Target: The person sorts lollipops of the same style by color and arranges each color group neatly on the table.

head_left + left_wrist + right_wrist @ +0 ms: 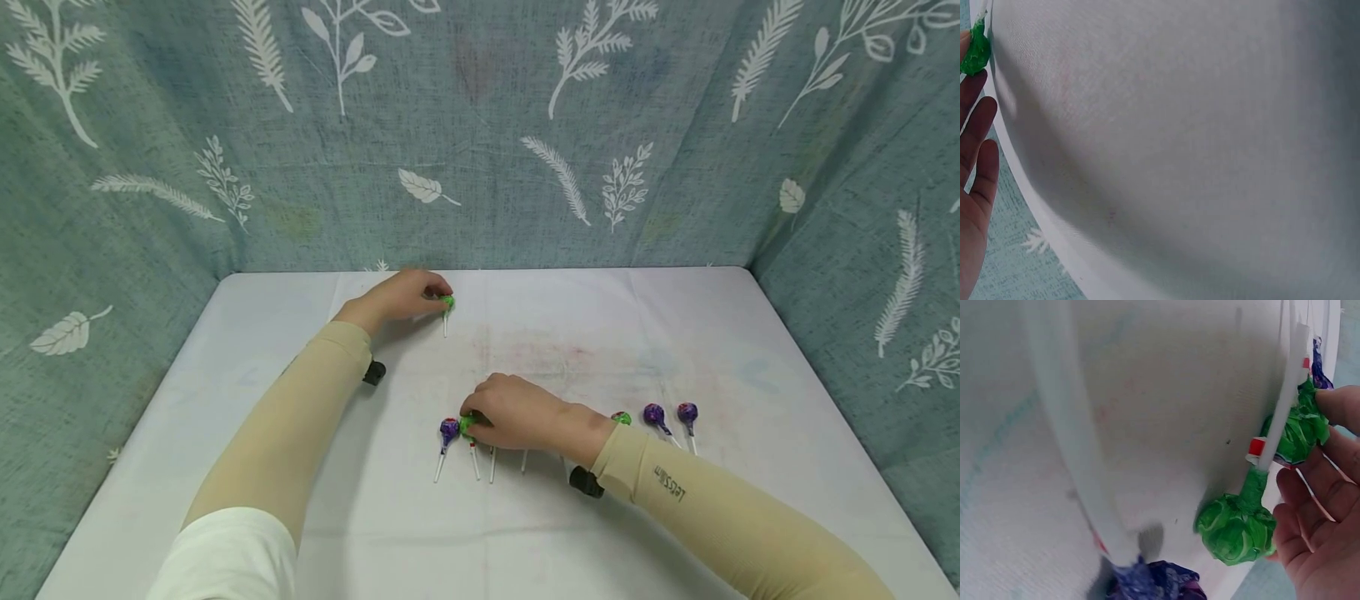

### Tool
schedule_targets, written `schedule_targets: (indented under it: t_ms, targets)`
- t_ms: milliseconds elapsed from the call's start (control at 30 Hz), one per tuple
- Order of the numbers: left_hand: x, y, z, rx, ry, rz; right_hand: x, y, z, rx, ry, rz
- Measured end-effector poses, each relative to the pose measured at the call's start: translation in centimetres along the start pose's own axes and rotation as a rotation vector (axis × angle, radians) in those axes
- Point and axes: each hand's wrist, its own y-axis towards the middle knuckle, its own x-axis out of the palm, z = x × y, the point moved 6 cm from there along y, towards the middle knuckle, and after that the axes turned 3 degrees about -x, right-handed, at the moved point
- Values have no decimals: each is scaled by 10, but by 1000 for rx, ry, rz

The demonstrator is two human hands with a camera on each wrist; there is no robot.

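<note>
Near the far edge of the table, my left hand pinches a green-wrapped lollipop by its head, the white stick pointing toward me. The left wrist view shows the same green head between thumb and fingers, the other fingers spread. My right hand reaches to the middle of the table and pinches another green lollipop. Just left of it lies a purple lollipop. Under the right hand, several white sticks stick out, their heads hidden in the head view; a green head shows beside the fingers.
To the right of my right wrist, a green lollipop and two purple ones, one beside the other, continue the row. A white cloth covers the table. Teal leaf-print curtains surround its back and sides.
</note>
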Motion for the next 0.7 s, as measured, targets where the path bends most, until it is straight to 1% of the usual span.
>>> schedule_targets:
  t_ms: [100, 300, 500, 567, 700]
  targets:
    - [0, 0, -1, -2, -9, 5, -4, 0, 0, -4, 15, 13]
    - [-1, -1, -1, -5, -7, 10, -18, 2, 3, 21, 51, 31]
    - [1, -2, -2, -4, -21, 11, -31, 4, 10, 22, 63, 69]
    - [1, -2, -2, -8, -28, 15, -34, 5, 15, 33, 65, 75]
    - [1, -3, 0, -6, -40, 25, -39, 8, 26, 83, 84, 73]
